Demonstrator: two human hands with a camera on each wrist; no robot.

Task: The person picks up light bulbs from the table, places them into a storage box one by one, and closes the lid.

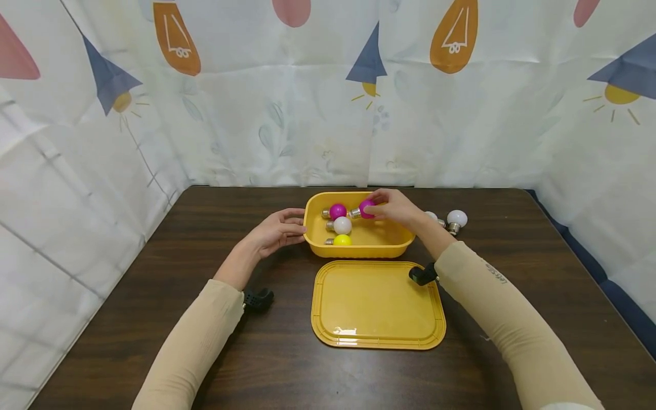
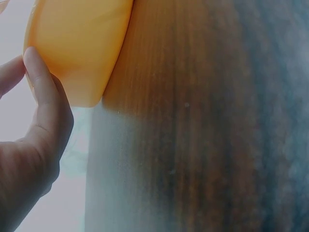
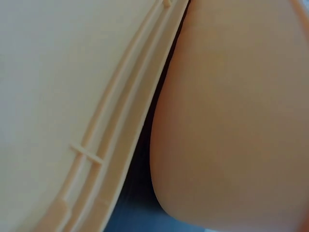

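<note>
Head view, right hand: pinching a magenta bulb over the yellow box
Left hand: fingers loosely extended, tips against the box's left rim
Box, left side: second magenta bulb, white bulb, yellow bulb
Bench: flat yellow tray just nearer than the box; two more white bulbs to its right

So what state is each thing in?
Yellow box: open, upright
Yellow tray: lying flat
Left hand: touching the box
Right hand: holding a pink bulb
Other pink bulb: lying inside box
White bulb: lying inside box
Yellow bulb: lying inside box
Two other white bulbs: outside, one partly hidden
</note>
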